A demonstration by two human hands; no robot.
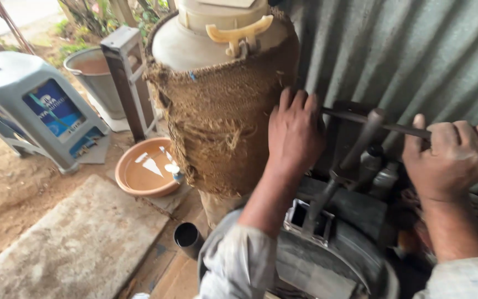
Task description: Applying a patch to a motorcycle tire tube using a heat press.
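A thin dark metal bar (360, 119) runs level across a screw press's upright rod (355, 152), above a tyre (333, 254). The left hand (296, 133) wraps one end, the right hand (452, 158) fists the other. A sack-wrapped can (222, 111) stands just beside.

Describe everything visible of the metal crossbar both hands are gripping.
The crossbar is a thin, dark, worn-looking metal rod lying nearly level in front of the corrugated sheet wall. It passes through the top of a thicker angled shaft. The left hand grips one end, the right hand the other.
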